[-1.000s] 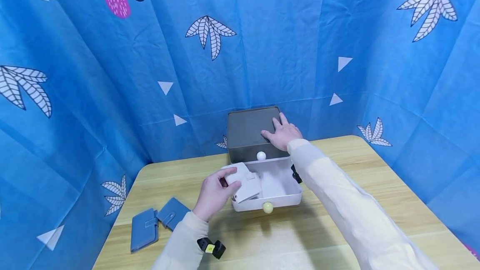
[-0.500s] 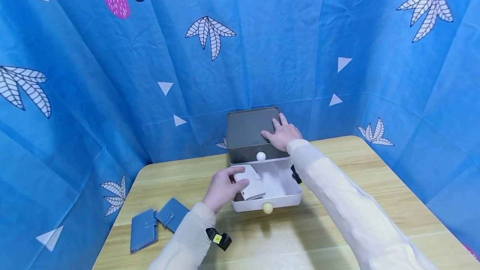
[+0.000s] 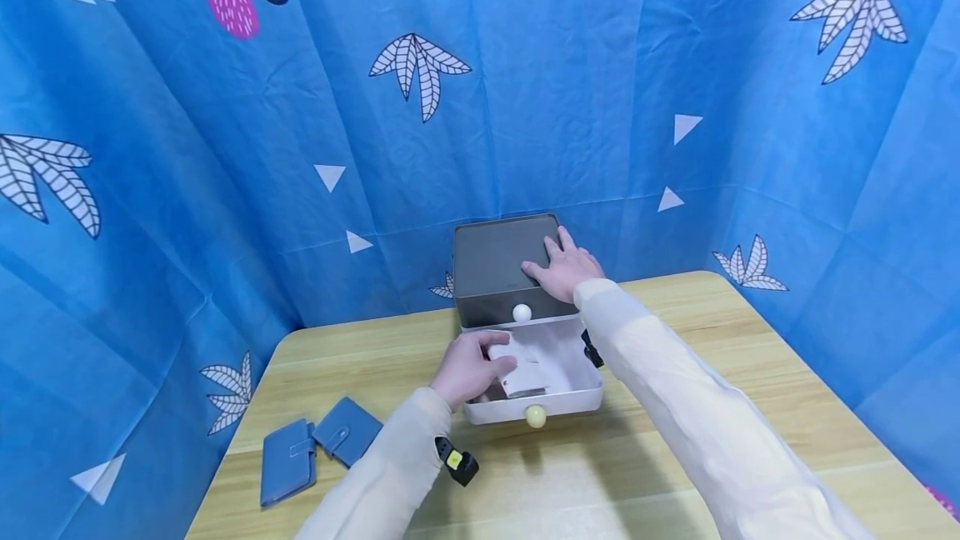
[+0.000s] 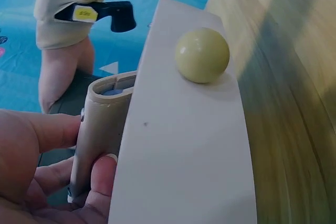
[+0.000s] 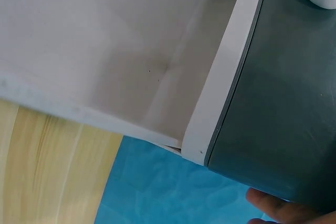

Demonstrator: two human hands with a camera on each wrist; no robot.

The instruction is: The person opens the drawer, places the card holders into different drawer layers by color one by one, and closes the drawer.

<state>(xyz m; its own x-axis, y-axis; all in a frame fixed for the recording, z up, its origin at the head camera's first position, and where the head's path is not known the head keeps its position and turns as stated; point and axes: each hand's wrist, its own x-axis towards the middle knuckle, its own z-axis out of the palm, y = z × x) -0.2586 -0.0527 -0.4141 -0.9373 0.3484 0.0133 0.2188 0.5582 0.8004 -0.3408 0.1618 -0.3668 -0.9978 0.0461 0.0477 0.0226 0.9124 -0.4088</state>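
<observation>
My left hand (image 3: 474,367) pinches a white snap wallet (image 3: 525,375) between thumb and fingers, inside the left part of a pulled-out white drawer (image 3: 573,398). In the left wrist view, the wallet (image 4: 100,124) stands on edge behind the drawer's front with its yellow ball knob (image 4: 202,55). Part of the wallet is hidden by my fingers. My right hand (image 3: 566,269) rests with spread fingers on the dark grey top (image 3: 495,257) of the drawer box. In the right wrist view, only a few of its fingers show at the box's side.
Two blue snap wallets (image 3: 288,463) lie on the wooden table (image 3: 360,357) at the left, partly overlapping. A white ball knob (image 3: 522,312) marks the box's upper, pushed-in drawer. A blue patterned curtain (image 3: 562,107) hangs behind and at both sides of the table.
My left hand has moved right and slightly down, carrying the white wallet deeper over the drawer. My right hand has stayed on the box top.
</observation>
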